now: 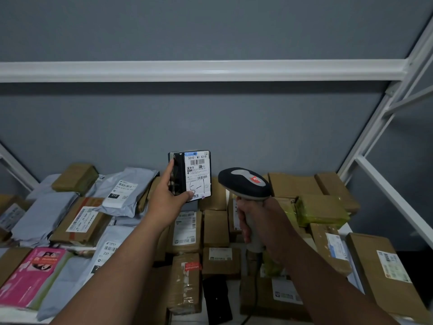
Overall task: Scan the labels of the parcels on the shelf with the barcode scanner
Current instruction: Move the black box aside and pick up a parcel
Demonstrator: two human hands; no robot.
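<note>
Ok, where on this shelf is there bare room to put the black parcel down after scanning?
Little. The one bare white patch of shelf lies at the front edge, between the flat black pouch and the brown labelled box. Everywhere else cardboard boxes and grey mailers overlap; the small black parcel would have to lie on top of those.

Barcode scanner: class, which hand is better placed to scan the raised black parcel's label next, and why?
Right hand: it already grips the barcode scanner beside the black parcel, whose label faces the camera; the left hand is occupied holding that parcel.

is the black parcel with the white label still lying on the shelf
No, the left hand holds the black parcel upright above the shelved boxes, beside the scanner.
</note>
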